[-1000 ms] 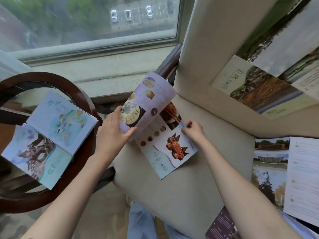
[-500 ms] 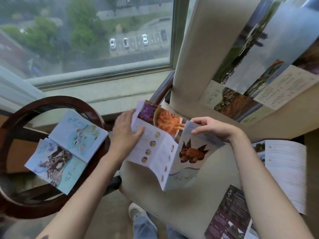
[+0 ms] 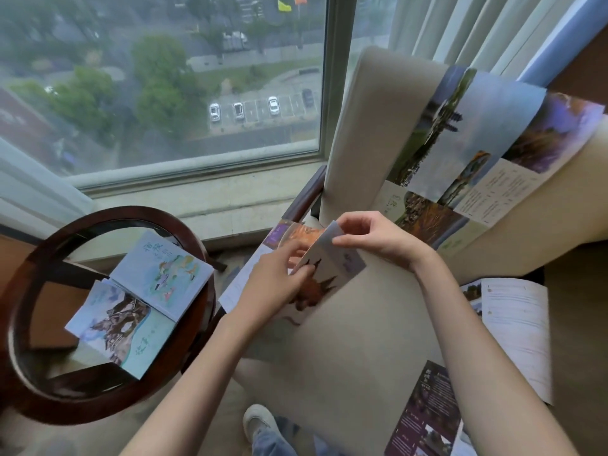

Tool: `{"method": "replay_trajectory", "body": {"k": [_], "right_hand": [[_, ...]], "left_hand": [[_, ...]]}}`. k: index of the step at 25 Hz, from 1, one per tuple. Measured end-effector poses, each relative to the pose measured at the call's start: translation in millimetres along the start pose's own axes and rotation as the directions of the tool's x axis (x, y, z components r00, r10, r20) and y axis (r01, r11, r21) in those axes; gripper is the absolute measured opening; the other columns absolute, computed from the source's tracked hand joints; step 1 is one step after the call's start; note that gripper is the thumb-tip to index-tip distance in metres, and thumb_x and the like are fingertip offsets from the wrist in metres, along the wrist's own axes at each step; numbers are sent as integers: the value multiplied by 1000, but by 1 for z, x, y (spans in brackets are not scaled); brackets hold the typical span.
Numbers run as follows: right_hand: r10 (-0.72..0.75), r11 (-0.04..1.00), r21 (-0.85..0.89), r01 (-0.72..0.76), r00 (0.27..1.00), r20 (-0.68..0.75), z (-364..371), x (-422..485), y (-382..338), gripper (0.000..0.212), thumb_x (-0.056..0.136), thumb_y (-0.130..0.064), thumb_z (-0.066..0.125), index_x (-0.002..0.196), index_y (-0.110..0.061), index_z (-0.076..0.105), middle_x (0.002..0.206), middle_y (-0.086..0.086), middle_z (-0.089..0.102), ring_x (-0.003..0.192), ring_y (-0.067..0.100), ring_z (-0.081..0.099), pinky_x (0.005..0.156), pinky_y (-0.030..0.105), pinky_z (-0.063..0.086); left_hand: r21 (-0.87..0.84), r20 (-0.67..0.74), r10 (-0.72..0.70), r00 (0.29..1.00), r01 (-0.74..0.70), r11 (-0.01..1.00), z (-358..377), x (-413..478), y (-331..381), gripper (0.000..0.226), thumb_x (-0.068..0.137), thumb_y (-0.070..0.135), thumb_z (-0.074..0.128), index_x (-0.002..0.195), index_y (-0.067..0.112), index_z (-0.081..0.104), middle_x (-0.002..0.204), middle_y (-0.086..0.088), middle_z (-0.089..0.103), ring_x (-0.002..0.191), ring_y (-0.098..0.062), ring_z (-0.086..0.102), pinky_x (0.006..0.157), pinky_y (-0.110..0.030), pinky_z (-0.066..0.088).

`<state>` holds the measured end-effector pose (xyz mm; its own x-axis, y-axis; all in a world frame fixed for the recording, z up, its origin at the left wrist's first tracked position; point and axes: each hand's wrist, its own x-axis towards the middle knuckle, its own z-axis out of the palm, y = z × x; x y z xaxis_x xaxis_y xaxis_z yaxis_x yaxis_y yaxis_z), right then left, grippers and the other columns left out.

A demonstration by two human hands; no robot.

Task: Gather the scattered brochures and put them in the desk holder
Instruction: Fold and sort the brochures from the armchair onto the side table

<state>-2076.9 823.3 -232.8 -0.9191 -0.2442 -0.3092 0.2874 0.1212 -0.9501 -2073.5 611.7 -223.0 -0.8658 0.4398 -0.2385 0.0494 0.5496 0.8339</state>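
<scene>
Room corner, viewed downward. A fixed-pane window (image 3: pixel 164 77) fills the field from ten to twelve o'clock and admits soft, even daylight. Trees (image 3: pixel 158 80) and parked cars (image 3: pixel 243 108) lie far below it. A pale stone sill (image 3: pixel 204 195) runs under the glass. Pleated curtains (image 3: pixel 460 31) hang at one o'clock, a sheer curtain (image 3: pixel 29 192) at nine. A cream upholstered armchair (image 3: pixel 362 340) with a dark wooden armrest (image 3: pixel 304 195) occupies the centre toward three o'clock, in front of the pleated curtains. A round glass-topped side table (image 3: pixel 108 216), dark wood-rimmed, stands at eight o'clock, just beside the chair. Beige carpet (image 3: pixel 49 439) shows at seven o'clock.

Half-folded food brochure (image 3: pixel 329 274) above chair seat (image 3: pixel 362 340); open scenery brochure (image 3: pixel 141 301) flat on round table (image 3: pixel 19 291).
</scene>
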Motion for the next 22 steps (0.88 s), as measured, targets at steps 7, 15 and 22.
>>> {"method": "replay_trajectory", "body": {"k": [7,15,22], "right_hand": [[340,853,464,-240,929,-144,43,12,42,85,71,-42,65,143,-19,28,140,4,43,129,19,43,103,41,39],[150,818,556,-150,988,46,102,32,29,41,82,-31,60,122,-26,56,116,3,67,98,16,66,77,25,54],[150,911,399,-99,984,-97,111,36,31,72,69,-26,72,133,-26,37,132,0,55,123,19,51,99,33,45]], "left_hand": [[-641,-148,-306,940,144,753,-48,-2,-21,15,88,8,57,86,19,66,71,2,72,61,-12,66,53,-23,53],[-753,-100,-340,935,152,640,-69,-16,-53,19,91,7,52,101,18,63,80,0,74,66,-14,69,57,-25,58],[-764,72,-262,962,222,606,-73,-28,-67,25,81,15,60,105,17,65,89,-7,74,70,-17,70,57,-26,57]]}}
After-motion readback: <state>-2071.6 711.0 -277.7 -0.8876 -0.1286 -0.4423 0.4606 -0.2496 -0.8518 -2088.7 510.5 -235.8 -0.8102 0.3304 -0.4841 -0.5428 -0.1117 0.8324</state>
